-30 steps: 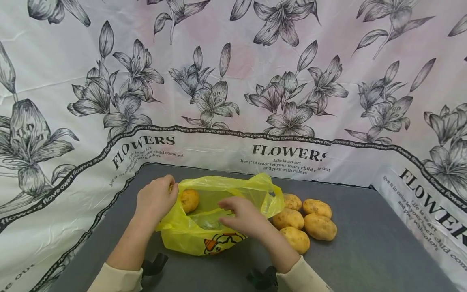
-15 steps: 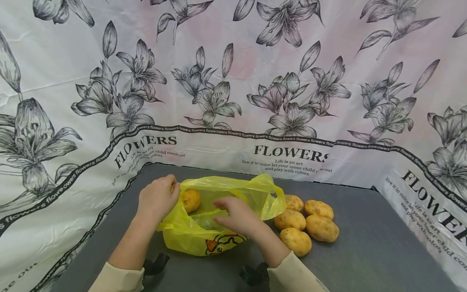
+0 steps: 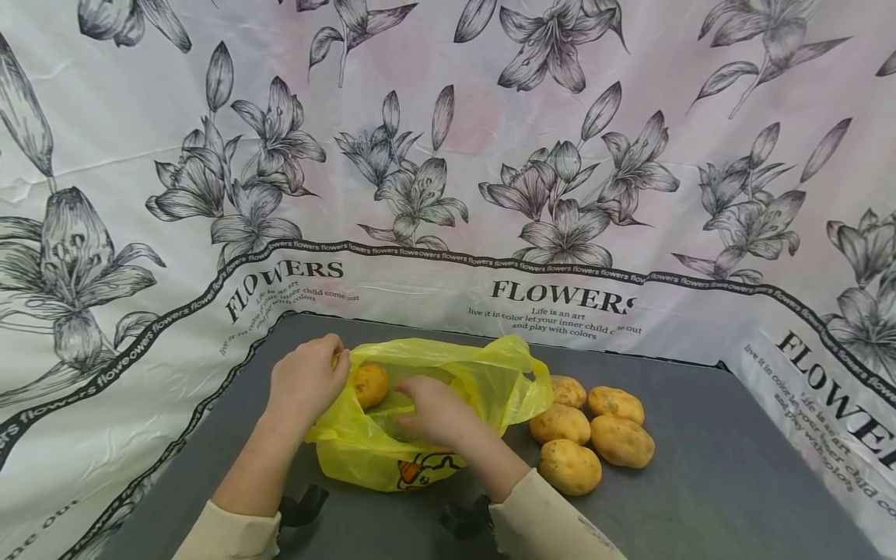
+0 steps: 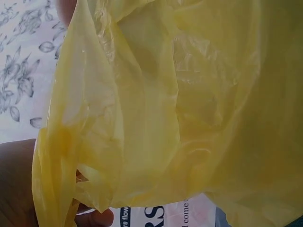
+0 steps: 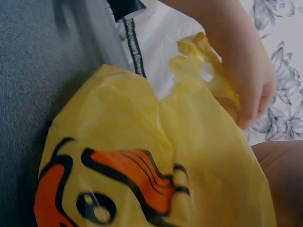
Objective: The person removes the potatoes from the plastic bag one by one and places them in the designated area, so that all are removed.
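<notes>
A yellow plastic bag (image 3: 357, 464) with an orange-and-black cartoon print lies on the table, its mouth facing up. My left hand (image 3: 309, 381) grips the bag's left edge and pulls it up; in the right wrist view that left hand (image 5: 248, 71) pinches the yellow film. One potato (image 3: 371, 385) shows inside the bag near the left side. My right hand (image 3: 442, 412) is over the bag's mouth with fingers extended to the left, apart from the potato and holding nothing. Yellow film fills most of the left wrist view, with part of my left hand (image 4: 16, 182) behind it.
Several potatoes (image 3: 623, 442) sit grouped on the dark grey table (image 3: 735, 482) just right of the bag. A white cloth (image 3: 420, 303) printed with flowers and lettering surrounds the table at the back and sides. Each wrist wears a black strap (image 3: 303, 505).
My right hand has moved left across the bag's mouth, closer to the potato inside. My left hand keeps its grip on the bag. The head view has shifted slightly.
</notes>
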The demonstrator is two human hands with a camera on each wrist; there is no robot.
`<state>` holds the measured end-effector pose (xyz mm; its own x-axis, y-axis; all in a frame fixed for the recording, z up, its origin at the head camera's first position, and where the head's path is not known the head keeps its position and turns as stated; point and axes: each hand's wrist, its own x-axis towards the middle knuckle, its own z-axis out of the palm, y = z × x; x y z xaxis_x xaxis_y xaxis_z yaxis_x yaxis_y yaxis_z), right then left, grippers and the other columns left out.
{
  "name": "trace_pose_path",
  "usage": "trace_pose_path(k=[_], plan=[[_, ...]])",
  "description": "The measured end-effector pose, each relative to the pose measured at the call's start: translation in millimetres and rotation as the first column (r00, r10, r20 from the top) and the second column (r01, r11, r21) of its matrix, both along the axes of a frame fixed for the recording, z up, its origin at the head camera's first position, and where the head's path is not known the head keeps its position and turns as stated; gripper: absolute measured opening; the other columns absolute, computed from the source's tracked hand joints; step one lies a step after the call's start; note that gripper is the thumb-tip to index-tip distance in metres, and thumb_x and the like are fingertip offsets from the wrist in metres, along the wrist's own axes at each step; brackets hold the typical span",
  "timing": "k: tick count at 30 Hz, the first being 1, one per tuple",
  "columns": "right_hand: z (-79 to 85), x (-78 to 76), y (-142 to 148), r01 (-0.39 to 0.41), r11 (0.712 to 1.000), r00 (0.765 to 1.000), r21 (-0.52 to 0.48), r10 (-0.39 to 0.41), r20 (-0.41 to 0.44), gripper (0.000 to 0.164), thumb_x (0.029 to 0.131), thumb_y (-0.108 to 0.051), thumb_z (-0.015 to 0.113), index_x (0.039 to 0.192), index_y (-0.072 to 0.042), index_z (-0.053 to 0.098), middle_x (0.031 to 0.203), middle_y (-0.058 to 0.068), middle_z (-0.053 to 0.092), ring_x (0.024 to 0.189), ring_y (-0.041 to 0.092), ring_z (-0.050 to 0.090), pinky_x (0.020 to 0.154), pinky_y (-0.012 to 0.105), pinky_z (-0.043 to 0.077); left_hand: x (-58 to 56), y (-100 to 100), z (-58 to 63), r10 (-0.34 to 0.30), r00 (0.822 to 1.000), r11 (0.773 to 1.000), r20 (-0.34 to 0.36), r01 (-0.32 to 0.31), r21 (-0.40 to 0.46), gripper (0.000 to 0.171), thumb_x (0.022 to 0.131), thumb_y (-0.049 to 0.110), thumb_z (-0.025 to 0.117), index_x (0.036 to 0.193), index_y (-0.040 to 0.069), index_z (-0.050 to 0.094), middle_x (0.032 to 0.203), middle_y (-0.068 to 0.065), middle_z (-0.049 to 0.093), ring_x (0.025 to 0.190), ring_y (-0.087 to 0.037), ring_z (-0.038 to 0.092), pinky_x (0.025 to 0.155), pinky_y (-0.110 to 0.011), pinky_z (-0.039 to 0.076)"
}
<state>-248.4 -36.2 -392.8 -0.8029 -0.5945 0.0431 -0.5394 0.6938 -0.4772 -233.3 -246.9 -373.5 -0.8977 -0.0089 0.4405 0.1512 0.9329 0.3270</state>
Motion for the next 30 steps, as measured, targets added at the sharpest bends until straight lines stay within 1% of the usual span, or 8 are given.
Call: trace_pose_path(k=[3, 6, 15, 18, 20, 26, 28, 30], plan=[[-2.3, -0.2, -9.5, -0.016, 0.999, 0.999, 0.038, 0.018, -0.042, 0.047, 0.086, -0.025, 0.068, 0.128, -0.009, 0.057, 0.128, 0.005, 0.056, 0.118, 0.020, 0.051, 0.096, 0.038, 0.041, 0.0, -0.4, 0.0, 0.006, 1.000, 1.000, 0.001, -0.006, -0.001, 0.015, 0.091, 0.024, 0.057, 0.092, 0.011, 0.064, 0.082, -0.004, 0.066, 0.060, -0.021, 0.058, 0.047, -0.038, 0.044], [-4.6, -0.5, -18.3, -0.023, 0.996, 0.998, 0.081, 0.028, -0.060, 0.049, 0.087, -0.025, 0.066, 0.132, -0.010, 0.054, 0.133, 0.005, 0.052, 0.121, 0.021, 0.049, 0.098, 0.037, 0.040, -0.1, -0.4, 0.5, 0.008, 1.000, 1.000, 0.000, -0.008, -0.002, 0.015, 0.091, 0.024, 0.057, 0.091, 0.012, 0.064, 0.081, -0.003, 0.066, 0.059, -0.021, 0.058, 0.047, -0.038, 0.044], [-10.5, -2.1, -32.7, 0.003, 0.993, 0.999, 0.121, 0.001, -0.033, 0.059, 0.087, -0.023, 0.066, 0.141, -0.014, 0.043, 0.144, 0.004, 0.040, 0.129, 0.022, 0.042, 0.100, 0.039, 0.038, 0.1, 1.3, 1.3, -0.002, 1.000, 1.000, -0.002, 0.002, 0.001, 0.015, 0.092, 0.025, 0.056, 0.092, 0.012, 0.064, 0.083, -0.003, 0.066, 0.060, -0.021, 0.058, 0.047, -0.037, 0.044], [-10.9, -3.1, -36.0, 0.013, 0.991, 1.000, 0.132, -0.009, -0.030, 0.062, 0.086, -0.021, 0.067, 0.142, -0.016, 0.042, 0.144, 0.003, 0.041, 0.128, 0.021, 0.042, 0.100, 0.039, 0.039, 0.2, 1.8, 1.2, -0.007, 1.000, 1.000, -0.003, 0.007, 0.002, 0.016, 0.092, 0.026, 0.056, 0.091, 0.013, 0.064, 0.082, -0.002, 0.066, 0.059, -0.020, 0.058, 0.046, -0.036, 0.044], [-10.7, -3.6, -38.7, 0.012, 0.990, 1.000, 0.140, -0.009, -0.028, 0.062, 0.085, -0.020, 0.068, 0.141, -0.017, 0.043, 0.141, 0.001, 0.044, 0.125, 0.020, 0.045, 0.098, 0.037, 0.040, 0.5, 1.9, 1.3, -0.007, 1.000, 1.000, -0.004, 0.007, 0.004, 0.015, 0.092, 0.026, 0.056, 0.091, 0.013, 0.064, 0.081, -0.002, 0.066, 0.058, -0.020, 0.057, 0.046, -0.036, 0.044], [-12.5, -6.2, -46.6, -0.030, 0.988, 0.998, 0.149, 0.036, -0.042, 0.056, 0.083, -0.016, 0.070, 0.135, -0.021, 0.049, 0.128, -0.007, 0.055, 0.113, 0.013, 0.053, 0.090, 0.032, 0.045, 1.2, 0.3, 2.3, -0.003, 1.000, 1.000, -0.009, 0.003, 0.008, 0.014, 0.092, 0.026, 0.057, 0.089, 0.014, 0.064, 0.078, -0.001, 0.065, 0.054, -0.018, 0.054, 0.045, -0.035, 0.042], [-12.9, -7.1, -48.4, -0.035, 0.988, 0.998, 0.152, 0.044, -0.051, 0.053, 0.083, -0.017, 0.070, 0.133, -0.022, 0.051, 0.126, -0.008, 0.056, 0.111, 0.012, 0.054, 0.089, 0.031, 0.045, 1.3, -0.6, 2.8, -0.003, 1.000, 1.000, -0.013, 0.003, 0.009, 0.014, 0.092, 0.026, 0.057, 0.088, 0.014, 0.064, 0.077, -0.001, 0.064, 0.054, -0.018, 0.053, 0.044, -0.034, 0.041], [-12.7, -7.5, -49.9, -0.035, 0.986, 0.996, 0.162, 0.047, -0.071, 0.054, 0.084, -0.018, 0.069, 0.134, -0.021, 0.050, 0.129, -0.006, 0.054, 0.112, 0.013, 0.053, 0.090, 0.031, 0.045, 1.3, -1.6, 3.4, -0.002, 1.000, 1.000, -0.014, 0.002, 0.010, 0.014, 0.092, 0.026, 0.057, 0.088, 0.014, 0.063, 0.077, -0.001, 0.064, 0.053, -0.018, 0.053, 0.044, -0.035, 0.041]])
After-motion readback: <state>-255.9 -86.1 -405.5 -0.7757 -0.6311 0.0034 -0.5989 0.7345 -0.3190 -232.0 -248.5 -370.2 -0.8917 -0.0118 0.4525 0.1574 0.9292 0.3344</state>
